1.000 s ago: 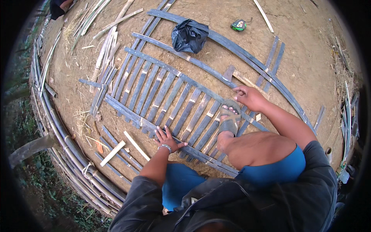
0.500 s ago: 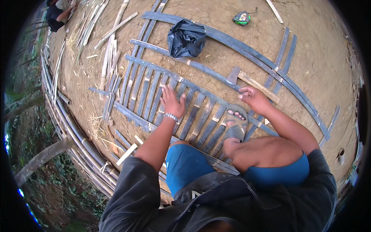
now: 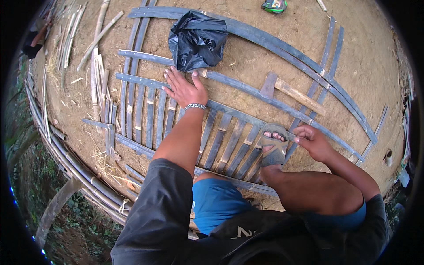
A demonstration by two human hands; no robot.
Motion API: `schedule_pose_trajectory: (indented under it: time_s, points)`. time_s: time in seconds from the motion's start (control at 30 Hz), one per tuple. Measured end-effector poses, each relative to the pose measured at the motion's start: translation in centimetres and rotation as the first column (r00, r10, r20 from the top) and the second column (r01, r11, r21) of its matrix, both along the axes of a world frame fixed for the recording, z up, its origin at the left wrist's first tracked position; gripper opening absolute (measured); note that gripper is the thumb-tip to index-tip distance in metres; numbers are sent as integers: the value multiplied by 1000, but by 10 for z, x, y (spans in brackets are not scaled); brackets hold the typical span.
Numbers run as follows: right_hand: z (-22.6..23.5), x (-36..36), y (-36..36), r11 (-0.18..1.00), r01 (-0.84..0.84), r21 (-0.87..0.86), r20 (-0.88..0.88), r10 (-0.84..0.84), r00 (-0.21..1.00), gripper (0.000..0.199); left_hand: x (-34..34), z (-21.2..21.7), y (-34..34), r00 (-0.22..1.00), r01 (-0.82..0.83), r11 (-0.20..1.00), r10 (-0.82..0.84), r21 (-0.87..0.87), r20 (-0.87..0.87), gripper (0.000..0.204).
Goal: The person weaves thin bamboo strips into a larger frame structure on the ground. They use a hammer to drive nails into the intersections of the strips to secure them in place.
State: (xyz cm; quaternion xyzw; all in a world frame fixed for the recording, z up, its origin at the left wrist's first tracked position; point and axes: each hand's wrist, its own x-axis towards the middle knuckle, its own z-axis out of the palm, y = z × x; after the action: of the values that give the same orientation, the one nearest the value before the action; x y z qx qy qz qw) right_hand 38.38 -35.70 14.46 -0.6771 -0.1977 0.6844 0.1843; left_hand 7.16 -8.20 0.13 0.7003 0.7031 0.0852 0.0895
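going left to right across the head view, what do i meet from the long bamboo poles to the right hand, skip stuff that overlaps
Long bamboo poles → left hand → sandaled right foot → right hand

A green-and-black tape measure (image 3: 274,5) lies far off, right of the middle. Far left, another person (image 3: 32,49) shows partly, near pale sticks (image 3: 70,37). Long poles (image 3: 95,180) line the left side, green plants (image 3: 84,225) beside them.

Wears dk short-slv shirt (image 3: 274,234), blue shorts (image 3: 221,198), grey-brn strappy sandal (image 3: 274,156), silver bracelet (image 3: 194,105)
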Motion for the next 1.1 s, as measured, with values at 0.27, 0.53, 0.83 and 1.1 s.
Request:
schedule_pose_trajectory:
  time_s: [0.27, 0.53, 0.83, 1.1]
  points:
    - [10, -8, 33, 994, -110, -7, 122, 110, 986, 40, -5, -1, -1, 999, 36, 999, -36, -7, -11, 80]
    - [-31, -90, 113, 598, -731, 328, 497, 549, 672, 42, -14, -4, 0, 989, 75, 996, -80, 43, 124, 81]
    - [-108, -194, 135, 630, -603, 490, 736, 71, 673, 48, -77, 50, -135, 898, 247, 964, -190, -97, 397, 35]
    - [-121, -196, 131, 617, -550, 562, 710, -18, 704, 39, -73, 23, -168, 967, 203, 979, -200, 1, 160, 36]
